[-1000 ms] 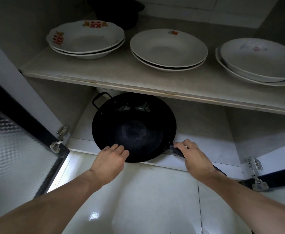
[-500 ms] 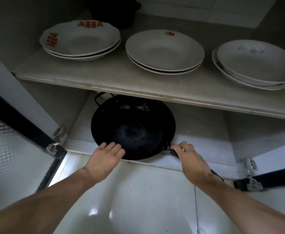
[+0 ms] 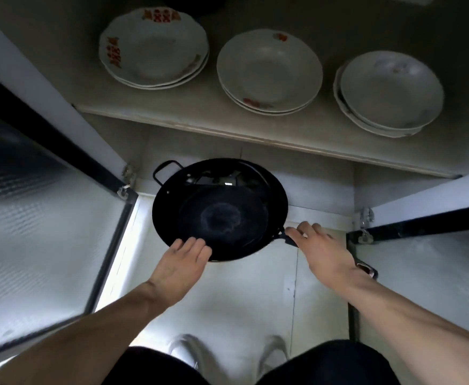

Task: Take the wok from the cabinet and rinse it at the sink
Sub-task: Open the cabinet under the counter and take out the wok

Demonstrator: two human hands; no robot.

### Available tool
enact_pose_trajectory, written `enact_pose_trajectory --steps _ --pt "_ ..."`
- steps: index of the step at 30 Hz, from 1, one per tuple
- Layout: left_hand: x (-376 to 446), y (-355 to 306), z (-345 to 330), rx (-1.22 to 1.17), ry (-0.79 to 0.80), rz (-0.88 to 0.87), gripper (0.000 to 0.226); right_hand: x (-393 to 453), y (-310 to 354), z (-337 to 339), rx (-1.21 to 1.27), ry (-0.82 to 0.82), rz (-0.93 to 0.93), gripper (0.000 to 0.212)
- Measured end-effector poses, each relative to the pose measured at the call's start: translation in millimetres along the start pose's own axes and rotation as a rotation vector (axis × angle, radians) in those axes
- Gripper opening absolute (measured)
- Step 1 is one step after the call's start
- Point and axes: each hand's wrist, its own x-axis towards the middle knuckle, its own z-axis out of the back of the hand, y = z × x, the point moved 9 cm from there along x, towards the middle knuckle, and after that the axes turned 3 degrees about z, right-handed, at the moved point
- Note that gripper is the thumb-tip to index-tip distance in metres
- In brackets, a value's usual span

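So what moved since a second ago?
The wok has slid out toward the person, now hanging past the cabinet's bottom edge. The right hand still holds its handle, and the left hand still rests on the near rim. The plates stayed stacked on the shelf.

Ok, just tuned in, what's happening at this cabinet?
A person is taking a black wok out of the open lower cabinet. The right hand grips its long handle, while the left hand supports the near rim with fairly straight fingers. The wok sits partly over the cabinet's front edge, above the floor. Three stacks of plates sit on the shelf above. No sink is in view.
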Motion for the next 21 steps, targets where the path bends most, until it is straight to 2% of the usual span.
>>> enact_pose_trajectory --steps 6,12,16,21 --pt "-59.2 -13.8 104.4 -0.055 0.019 -0.002 0.061 -93.4 29.9 80.8 0.052 0.041 0.033 0.089" --pt "-103.2 -28.6 207.9 -0.083 0.032 0.020 0.066 -170.9 45.8 159.2 0.070 0.049 0.052 0.093" --pt "-133.8 -49.2 267.7 -0.097 0.029 0.007 0.069 -221.5 54.2 203.9 0.046 0.021 0.105 0.082" --pt "-168.5 -82.4 322.2 -0.063 0.037 0.075 0.056 -281.1 56.2 240.0 0.026 0.013 0.158 0.082"
